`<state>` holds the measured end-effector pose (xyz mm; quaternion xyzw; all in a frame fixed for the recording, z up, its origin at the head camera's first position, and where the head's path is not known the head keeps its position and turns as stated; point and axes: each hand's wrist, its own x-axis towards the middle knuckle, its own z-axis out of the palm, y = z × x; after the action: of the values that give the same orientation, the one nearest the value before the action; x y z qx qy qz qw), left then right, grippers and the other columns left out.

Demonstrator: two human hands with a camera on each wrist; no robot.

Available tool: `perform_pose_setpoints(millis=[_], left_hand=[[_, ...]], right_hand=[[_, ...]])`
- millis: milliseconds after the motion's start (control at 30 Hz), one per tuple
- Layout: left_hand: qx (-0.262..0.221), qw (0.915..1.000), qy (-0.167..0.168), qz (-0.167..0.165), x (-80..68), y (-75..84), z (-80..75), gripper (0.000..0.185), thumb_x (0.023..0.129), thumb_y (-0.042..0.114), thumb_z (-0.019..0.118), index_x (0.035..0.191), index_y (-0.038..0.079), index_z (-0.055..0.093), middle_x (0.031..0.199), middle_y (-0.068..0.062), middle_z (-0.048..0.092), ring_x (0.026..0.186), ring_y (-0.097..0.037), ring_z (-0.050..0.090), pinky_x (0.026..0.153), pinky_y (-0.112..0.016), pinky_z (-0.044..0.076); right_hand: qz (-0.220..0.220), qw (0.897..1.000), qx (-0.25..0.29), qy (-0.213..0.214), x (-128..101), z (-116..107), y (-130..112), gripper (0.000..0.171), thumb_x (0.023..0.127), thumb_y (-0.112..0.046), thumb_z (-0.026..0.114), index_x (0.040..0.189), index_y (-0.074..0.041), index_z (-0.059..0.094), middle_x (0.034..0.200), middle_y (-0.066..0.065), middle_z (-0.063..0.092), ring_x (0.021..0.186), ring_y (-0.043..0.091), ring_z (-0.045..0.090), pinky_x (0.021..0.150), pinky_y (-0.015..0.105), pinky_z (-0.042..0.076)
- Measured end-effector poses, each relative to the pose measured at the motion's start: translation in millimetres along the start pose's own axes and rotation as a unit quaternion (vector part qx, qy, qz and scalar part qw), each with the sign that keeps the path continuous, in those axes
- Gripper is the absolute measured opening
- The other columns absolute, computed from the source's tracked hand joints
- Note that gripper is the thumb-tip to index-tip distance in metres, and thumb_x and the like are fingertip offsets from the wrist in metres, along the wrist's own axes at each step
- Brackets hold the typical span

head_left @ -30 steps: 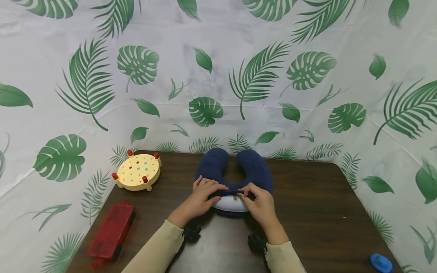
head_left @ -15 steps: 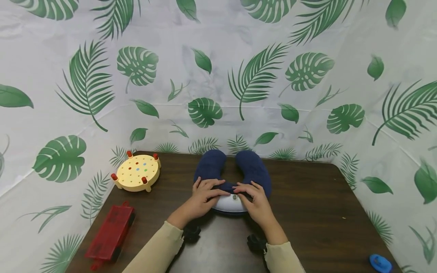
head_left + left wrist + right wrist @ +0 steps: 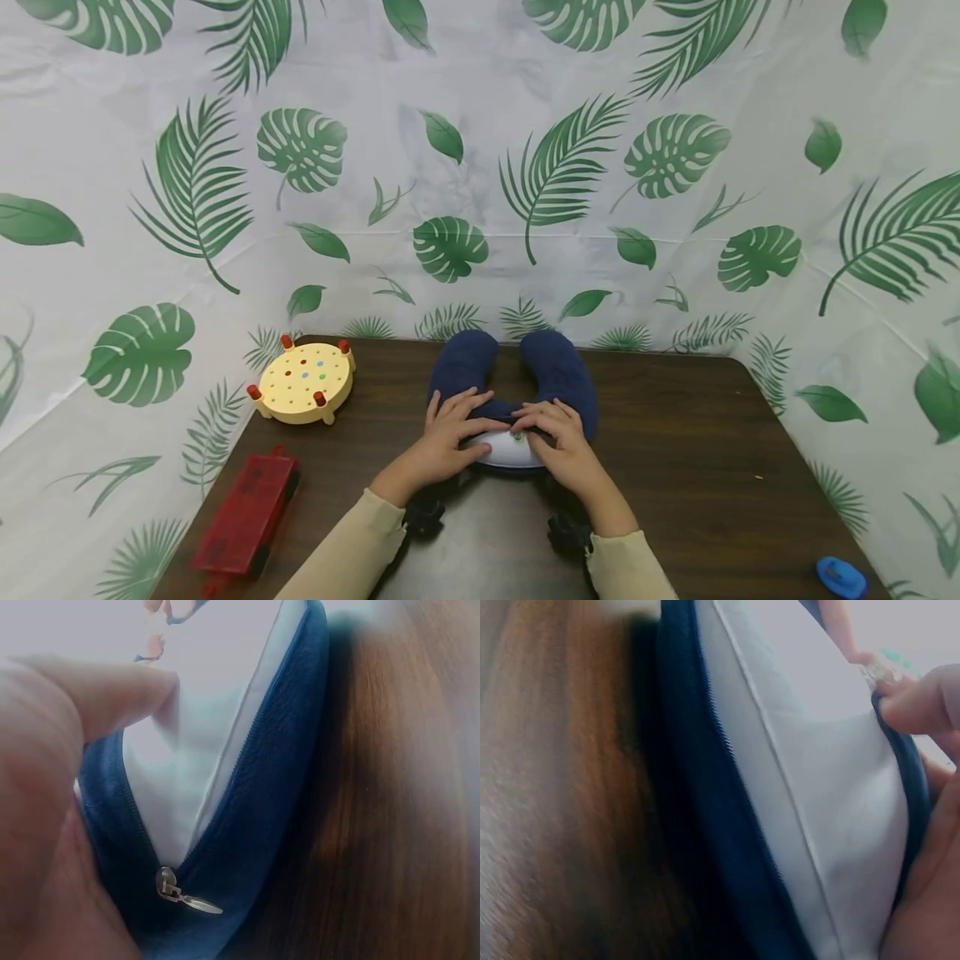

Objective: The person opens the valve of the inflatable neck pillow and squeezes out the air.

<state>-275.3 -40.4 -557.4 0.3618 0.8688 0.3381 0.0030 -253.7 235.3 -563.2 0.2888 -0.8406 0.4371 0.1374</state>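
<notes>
A navy U-shaped neck pillow (image 3: 558, 375) lies on the dark wooden table (image 3: 690, 442), its arms pointing away from me. Its zipper gapes at the near curve and bares the white inner cushion (image 3: 508, 452). My left hand (image 3: 459, 422) lies over the cover's upper edge, thumb down on the white cushion. My right hand (image 3: 557, 433) pinches the same edge beside it. In the left wrist view a thumb (image 3: 97, 690) presses by the blue cover (image 3: 277, 795), and a metal zipper pull (image 3: 184, 892) hangs below. In the right wrist view a thumb (image 3: 922, 701) meets the cover's rim above the white cushion (image 3: 817, 787).
A round yellow peg board (image 3: 303, 381) with red pegs stands at the back left. A red box (image 3: 243, 512) lies at the table's left edge. A small blue object (image 3: 838, 577) sits at the near right corner. A leaf-print sheet walls the table.
Both hands have slid a little farther up onto the cover, fingers flatter. The pillow's arms have drawn closer together. Less of the white cushion shows.
</notes>
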Motion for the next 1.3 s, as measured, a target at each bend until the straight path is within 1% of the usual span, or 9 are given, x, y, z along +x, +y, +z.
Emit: perform_pose_setpoints(millis=[133, 233, 333, 533, 667, 767, 967, 1200, 1300], left_hand=[[0.003, 1.0000, 0.001, 0.002, 1.3, -1.5, 0.4, 0.039, 0.106, 0.034, 0.073, 0.144, 0.037, 0.071, 0.179, 0.001, 0.035, 0.169, -0.032, 0.019, 0.127, -0.076, -0.010], [0.007, 1.0000, 0.001, 0.001, 1.4, -2.3, 0.5, 0.039, 0.106, 0.034, 0.073, 0.144, 0.038, 0.071, 0.179, 0.003, 0.035, 0.169, -0.031, 0.019, 0.127, -0.077, -0.009], [0.005, 1.0000, 0.002, 0.001, 1.2, -2.2, 0.1, 0.039, 0.106, 0.034, 0.073, 0.144, 0.037, 0.071, 0.179, 0.002, 0.035, 0.169, -0.032, 0.019, 0.127, -0.076, -0.010], [0.003, 1.0000, 0.002, 0.002, 1.6, -1.1, -1.1, 0.038, 0.106, 0.033, 0.073, 0.144, 0.037, 0.072, 0.178, 0.001, 0.036, 0.169, -0.032, 0.019, 0.127, -0.076, -0.010], [0.000, 1.0000, 0.002, 0.004, 2.1, -0.8, -1.5, 0.039, 0.105, 0.033, 0.073, 0.144, 0.038, 0.072, 0.178, -0.002, 0.037, 0.169, -0.033, 0.019, 0.126, -0.077, -0.010], [-0.001, 1.0000, 0.002, 0.004, 2.0, -0.9, -1.6, 0.039, 0.105, 0.033, 0.073, 0.144, 0.038, 0.072, 0.178, -0.003, 0.037, 0.169, -0.033, 0.019, 0.126, -0.077, -0.009], [0.002, 1.0000, -0.001, 0.007, 2.4, -2.1, -1.0, 0.039, 0.105, 0.033, 0.073, 0.144, 0.038, 0.072, 0.178, -0.002, 0.036, 0.169, -0.032, 0.019, 0.126, -0.078, -0.009], [0.000, 1.0000, 0.001, 0.006, 2.2, -2.7, -0.4, 0.039, 0.105, 0.033, 0.074, 0.144, 0.039, 0.072, 0.178, -0.001, 0.036, 0.169, -0.033, 0.019, 0.126, -0.077, -0.009], [-0.001, 1.0000, 0.002, 0.006, 1.8, -2.8, -0.2, 0.039, 0.105, 0.033, 0.073, 0.143, 0.040, 0.072, 0.178, -0.002, 0.037, 0.168, -0.033, 0.019, 0.126, -0.077, -0.009]], right_hand=[[0.006, 0.999, 0.006, -0.034, -1.0, -4.0, -1.5, 0.030, 0.101, -0.007, 0.075, 0.116, -0.032, 0.080, 0.137, 0.001, 0.071, 0.145, 0.034, 0.055, 0.125, 0.073, 0.007], [0.010, 0.999, 0.013, -0.044, -1.0, -4.3, -1.0, 0.025, 0.101, -0.013, 0.078, 0.115, -0.034, 0.080, 0.138, 0.001, 0.070, 0.146, 0.034, 0.053, 0.126, 0.073, 0.005], [0.008, 0.999, 0.024, -0.040, -0.7, -3.2, 1.0, 0.022, 0.100, -0.016, 0.080, 0.114, -0.033, 0.079, 0.137, 0.002, 0.070, 0.145, 0.034, 0.053, 0.125, 0.072, 0.005], [0.008, 0.998, 0.046, -0.030, -0.9, -2.2, 4.9, 0.018, 0.099, -0.015, 0.080, 0.110, -0.030, 0.079, 0.136, 0.005, 0.071, 0.143, 0.035, 0.054, 0.126, 0.071, 0.003], [0.013, 0.998, 0.058, -0.022, -1.2, -2.1, 5.3, 0.019, 0.098, -0.015, 0.081, 0.106, -0.031, 0.079, 0.136, 0.004, 0.072, 0.143, 0.033, 0.054, 0.127, 0.068, 0.003], [0.014, 0.998, 0.058, -0.011, -1.6, -1.2, 5.2, 0.021, 0.096, -0.013, 0.083, 0.104, -0.032, 0.080, 0.135, 0.004, 0.074, 0.141, 0.032, 0.056, 0.127, 0.069, 0.005], [0.011, 0.997, 0.071, 0.013, -1.8, -2.5, 2.0, 0.021, 0.093, -0.006, 0.084, 0.095, -0.027, 0.082, 0.128, 0.008, 0.078, 0.137, 0.037, 0.063, 0.127, 0.074, 0.011], [0.028, 0.997, 0.076, 0.009, -1.5, -3.9, 3.6, 0.018, 0.094, -0.007, 0.083, 0.093, -0.025, 0.081, 0.128, 0.007, 0.079, 0.138, 0.037, 0.064, 0.128, 0.074, 0.010], [0.034, 0.996, 0.076, 0.010, -1.8, -4.1, 5.7, 0.018, 0.096, -0.008, 0.082, 0.090, -0.025, 0.078, 0.128, 0.006, 0.080, 0.137, 0.036, 0.065, 0.129, 0.074, 0.010]])
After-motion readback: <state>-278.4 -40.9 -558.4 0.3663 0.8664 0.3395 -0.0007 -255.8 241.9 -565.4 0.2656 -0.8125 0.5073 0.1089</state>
